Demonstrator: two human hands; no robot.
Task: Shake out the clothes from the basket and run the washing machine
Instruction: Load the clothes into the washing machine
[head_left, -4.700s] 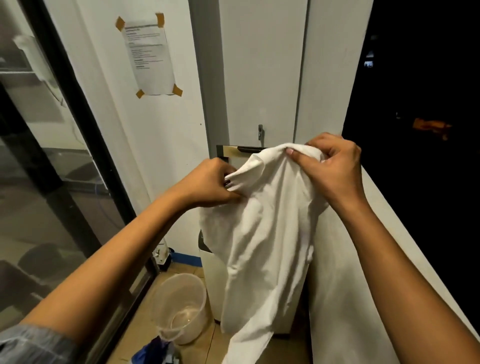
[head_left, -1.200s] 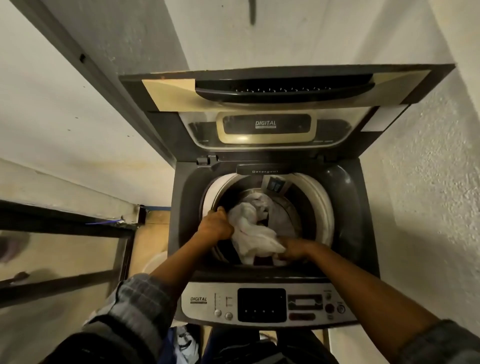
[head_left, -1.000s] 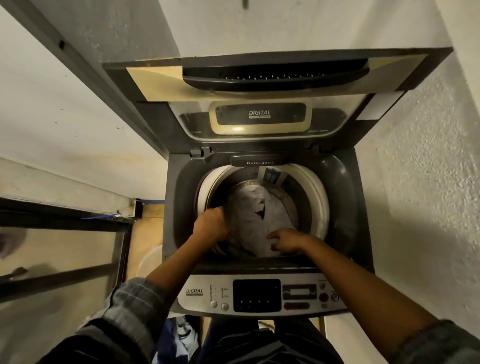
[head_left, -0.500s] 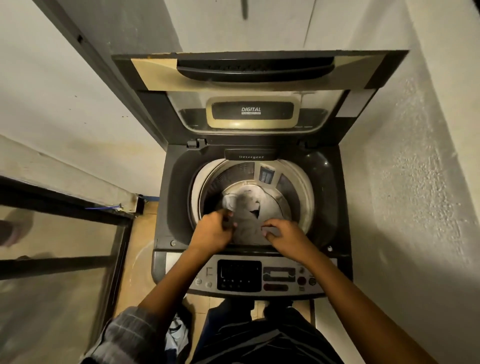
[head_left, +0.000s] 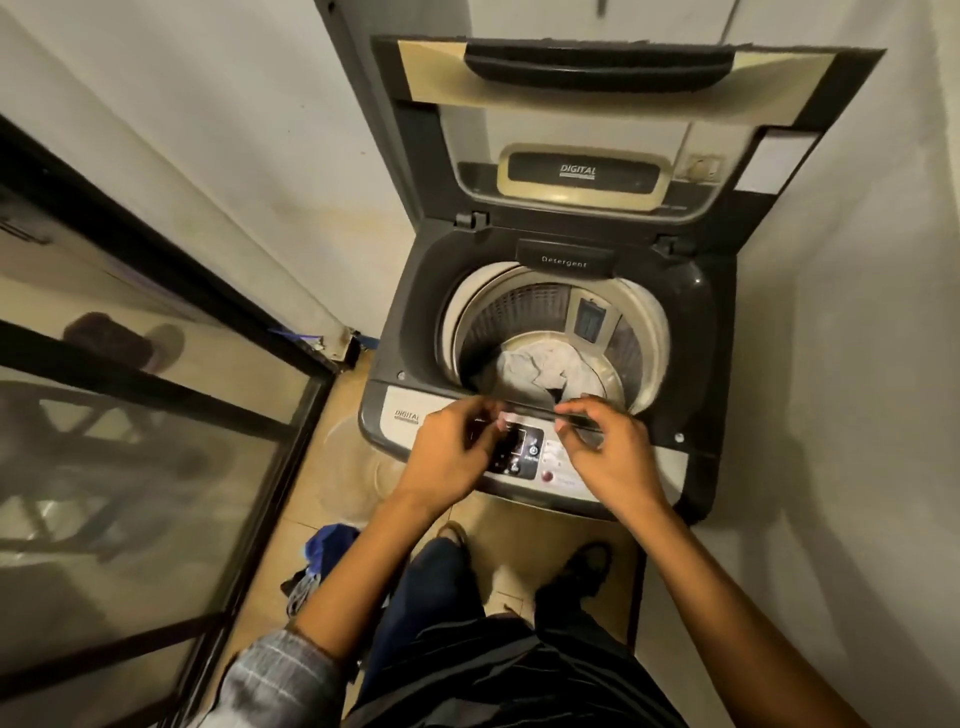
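Down by my left foot, a heap of clothes (head_left: 322, 558) waited on the floor, not yet shaken out. Over the control panel (head_left: 517, 452), my left hand (head_left: 457, 447) and right hand (head_left: 613, 452) hovered, fingers loosely curled, gripping nothing. Pale garments (head_left: 540, 369) lay in the drum, lid (head_left: 597, 104) up, machine probably unstarted.

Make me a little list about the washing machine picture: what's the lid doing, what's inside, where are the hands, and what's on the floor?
Lid: the washing machine lid stands open, upright.
Inside: white clothes lie at the drum's bottom.
Left hand: over the control panel, fingers loosely curled, holding nothing.
Right hand: over the panel too, holding nothing.
Floor: blue cloth beside the person's feet.
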